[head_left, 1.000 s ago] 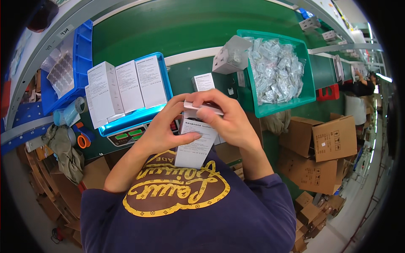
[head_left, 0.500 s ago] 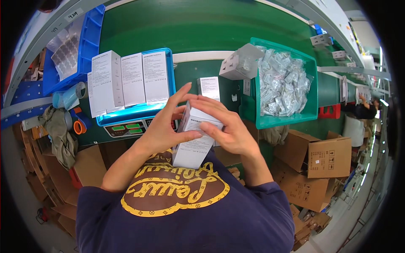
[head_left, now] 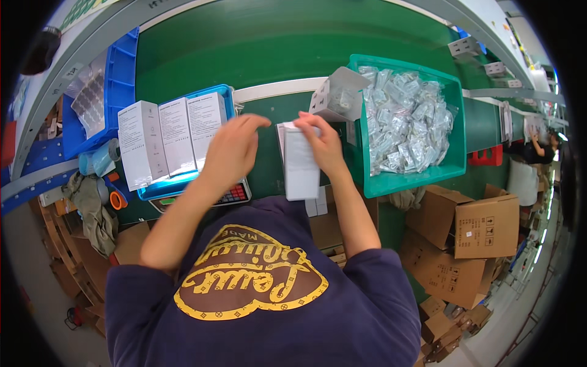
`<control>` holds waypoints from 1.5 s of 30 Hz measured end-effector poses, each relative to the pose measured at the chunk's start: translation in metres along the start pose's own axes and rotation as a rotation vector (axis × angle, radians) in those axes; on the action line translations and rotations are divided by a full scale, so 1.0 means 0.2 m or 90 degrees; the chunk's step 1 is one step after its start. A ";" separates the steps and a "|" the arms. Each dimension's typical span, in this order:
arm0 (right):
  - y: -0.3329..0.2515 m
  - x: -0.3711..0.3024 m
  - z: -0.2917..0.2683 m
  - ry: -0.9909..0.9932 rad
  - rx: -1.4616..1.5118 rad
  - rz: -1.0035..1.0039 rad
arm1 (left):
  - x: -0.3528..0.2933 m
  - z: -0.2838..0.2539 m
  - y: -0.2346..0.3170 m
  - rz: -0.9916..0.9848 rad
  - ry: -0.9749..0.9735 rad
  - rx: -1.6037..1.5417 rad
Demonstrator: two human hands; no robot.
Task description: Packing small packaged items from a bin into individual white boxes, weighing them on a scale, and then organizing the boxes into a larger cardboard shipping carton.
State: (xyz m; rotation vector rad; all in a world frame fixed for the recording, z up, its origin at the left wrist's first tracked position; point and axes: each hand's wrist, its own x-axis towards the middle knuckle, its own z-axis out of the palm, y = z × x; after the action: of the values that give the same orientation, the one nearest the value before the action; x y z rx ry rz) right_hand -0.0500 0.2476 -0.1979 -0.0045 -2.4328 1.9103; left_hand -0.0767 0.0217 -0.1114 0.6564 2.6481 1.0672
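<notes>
A white carton [head_left: 302, 168] stands near the bench's front edge, its plain side facing up toward me. My right hand [head_left: 326, 145] grips the carton's far end, thumb and fingers closed on it. To its left, my left hand [head_left: 235, 147] is off the carton with nothing visible in it, its fingers stretched out to the right. Behind the held carton, another white printed box [head_left: 280, 137] shows only a narrow strip. Several white printed cartons [head_left: 176, 137] stand in a row on the blue scale tray [head_left: 227, 98], close to my left hand.
At the right, a green bin [head_left: 416, 177] holds many small clear packets, with an open white box [head_left: 337, 98] leaning on its left side. The scale's keypad [head_left: 235, 194] shows under my left forearm. Orange-handled scissors [head_left: 118, 199] lie left; brown cartons [head_left: 486, 226] stand lower right.
Both hands held the carton before; now my left hand has let go and moved left toward the scale. My right hand has turned the carton and carried it away from my chest.
</notes>
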 end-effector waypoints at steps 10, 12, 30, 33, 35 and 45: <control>-0.29 -0.17 0.00 0.247 -0.180 -0.189 | 0.73 0.47 -0.66 -0.114 -0.506 0.888; -0.26 -0.24 -0.08 0.297 -0.189 -0.126 | 0.75 0.46 -0.70 -0.079 -0.525 0.886; -0.38 -0.14 -0.13 0.302 -0.091 -0.127 | 0.75 0.25 -0.43 0.077 -0.432 0.475; -0.46 -0.12 -0.16 0.215 -0.103 -0.096 | 0.64 0.03 -0.09 0.151 -0.278 0.412; -0.55 -0.08 -0.17 0.146 -0.178 -0.143 | 0.51 -0.17 0.19 0.185 -0.225 0.368; -0.61 -0.27 -0.36 0.007 0.013 -0.016 | 0.33 -0.07 0.50 0.190 -0.343 -0.355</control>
State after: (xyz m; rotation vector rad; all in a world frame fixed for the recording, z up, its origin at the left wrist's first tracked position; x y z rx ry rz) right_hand 0.0109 0.2868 -0.0638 0.0157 -2.3938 1.9198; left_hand -0.1073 0.1085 -0.0340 1.0427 1.7294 1.3852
